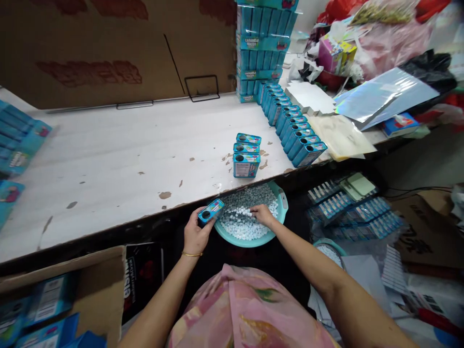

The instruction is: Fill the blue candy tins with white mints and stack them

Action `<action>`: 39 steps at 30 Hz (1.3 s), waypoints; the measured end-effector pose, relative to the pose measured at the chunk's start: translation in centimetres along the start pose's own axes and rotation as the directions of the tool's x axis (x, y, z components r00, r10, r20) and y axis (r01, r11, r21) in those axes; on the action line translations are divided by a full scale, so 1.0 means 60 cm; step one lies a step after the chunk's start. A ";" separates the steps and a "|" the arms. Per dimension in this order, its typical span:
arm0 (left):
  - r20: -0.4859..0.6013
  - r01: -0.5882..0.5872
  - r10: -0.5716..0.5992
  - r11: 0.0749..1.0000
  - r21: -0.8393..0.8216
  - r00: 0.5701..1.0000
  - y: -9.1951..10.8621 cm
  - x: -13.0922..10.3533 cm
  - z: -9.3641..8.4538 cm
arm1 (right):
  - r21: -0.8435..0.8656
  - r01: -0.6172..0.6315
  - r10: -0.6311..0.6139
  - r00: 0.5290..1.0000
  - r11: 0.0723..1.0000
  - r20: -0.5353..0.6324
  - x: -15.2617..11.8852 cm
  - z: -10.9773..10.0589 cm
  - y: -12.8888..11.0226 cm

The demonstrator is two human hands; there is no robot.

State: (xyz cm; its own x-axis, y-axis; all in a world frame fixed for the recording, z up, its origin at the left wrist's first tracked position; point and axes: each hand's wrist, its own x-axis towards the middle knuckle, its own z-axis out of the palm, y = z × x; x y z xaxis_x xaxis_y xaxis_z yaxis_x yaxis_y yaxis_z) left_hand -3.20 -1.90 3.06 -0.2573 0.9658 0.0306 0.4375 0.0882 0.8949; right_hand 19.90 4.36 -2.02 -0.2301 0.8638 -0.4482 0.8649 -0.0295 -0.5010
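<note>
My left hand (195, 234) is closed around a small blue candy tin (210, 211), tilted, with a round dark opening in its top. It is held at the left rim of a turquoise basin (283, 200) full of small white candies (250, 233). My right hand (264, 214) reaches into the basin, fingers pinched on what looks like a small scoop (237, 212) heaped with candies; its handle is mostly hidden by the fingers. On the table edge just beyond, three more blue tins (246, 165) stand upright in a short row, round dark openings in their tops.
Beyond them on the white table (145, 154) runs a long row of tins (302, 145), with stacked display boxes (263, 43) behind. A large cardboard box (108, 53) stands at the back. An open carton (97, 290) is at lower left; packed trays (355, 208) lie at right.
</note>
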 end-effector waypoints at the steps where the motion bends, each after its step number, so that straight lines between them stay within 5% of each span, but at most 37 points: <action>1: 0.001 -0.002 0.002 1.000 0.003 1.000 -0.001 0.001 0.002 | 0.025 0.021 -0.021 1.000 0.999 -0.005 -0.009 -0.019 0.005; 6: 0.073 -0.049 0.047 0.998 0.037 0.996 0.007 0.004 0.026 | 0.062 0.188 -0.183 0.980 0.980 -0.073 -0.068 -0.124 -0.018; 11: 0.187 -0.129 0.107 0.985 0.112 0.977 0.030 0.004 0.058 | -0.275 0.253 -0.269 0.963 0.927 -0.018 -0.116 -0.190 -0.104; 16: 0.229 -0.175 0.143 0.977 0.124 0.963 0.036 -0.002 0.072 | -0.612 0.237 -0.262 0.964 0.754 0.050 -0.141 -0.199 -0.174; 25: 0.219 -0.125 0.095 0.984 0.129 0.971 0.025 -0.002 0.073 | -0.685 0.287 -0.350 0.936 0.669 0.050 -0.158 -0.191 -0.214; 28: 0.206 -0.116 0.092 0.988 0.106 0.974 0.022 -0.001 0.071 | -0.683 0.264 -0.329 0.944 0.681 0.036 -0.160 -0.202 -0.198; 32: 0.162 -0.103 0.093 0.993 0.056 0.982 0.015 -0.001 0.059 | -0.631 0.144 -0.207 0.978 0.762 -0.027 -0.135 -0.195 -0.111; 35: 0.136 -0.084 0.077 0.996 0.044 0.988 0.011 -0.001 0.044 | -0.512 -0.054 0.036 0.998 0.858 -0.045 -0.093 -0.146 -0.034; 39: 0.084 -0.049 0.045 0.998 0.046 0.995 0.009 -0.001 0.025 | -0.400 -0.116 0.112 0.993 0.909 -0.033 -0.032 -0.036 -0.004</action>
State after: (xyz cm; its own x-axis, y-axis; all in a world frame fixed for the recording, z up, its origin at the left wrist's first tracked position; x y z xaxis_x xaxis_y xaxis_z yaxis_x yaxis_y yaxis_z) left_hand -1.66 -1.53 2.89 -0.1639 0.9859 0.0330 0.4887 0.0520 0.8709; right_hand 21.10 3.79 0.56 -0.1171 0.8713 -0.4765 0.9914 0.0747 -0.1072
